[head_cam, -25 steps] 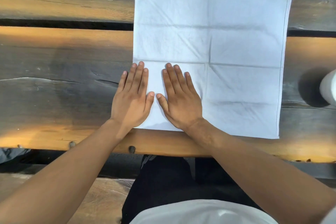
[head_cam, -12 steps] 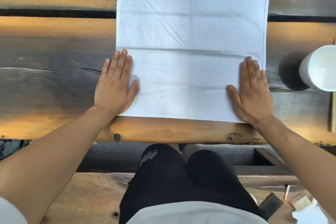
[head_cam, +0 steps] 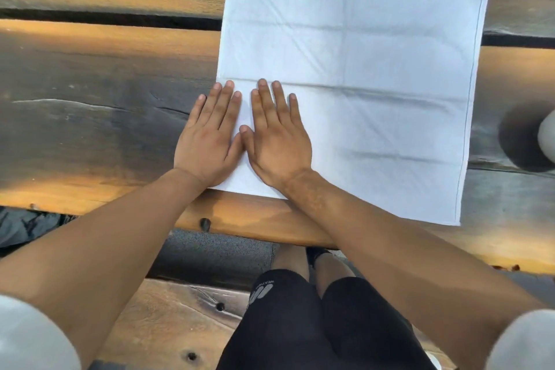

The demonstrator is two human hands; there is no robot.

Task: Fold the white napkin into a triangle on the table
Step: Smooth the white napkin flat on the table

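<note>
The white napkin [head_cam: 360, 69] lies unfolded on the wooden bench [head_cam: 105, 69]. Left hand [head_cam: 207, 141] and right hand [head_cam: 276, 141] press its near-left corner, fingers [head_cam: 264, 99] flat, outstretched, holding nothing.

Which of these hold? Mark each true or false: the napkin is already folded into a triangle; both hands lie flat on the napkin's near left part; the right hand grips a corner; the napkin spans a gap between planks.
1. The white napkin is already a triangle. False: it lies open as a square.
2. The left hand and right hand lie flat, side by side, on its near left part. True.
3. The right hand grips a corner. False: it lies flat, gripping nothing.
4. The napkin spans a gap in the table. True.
</note>
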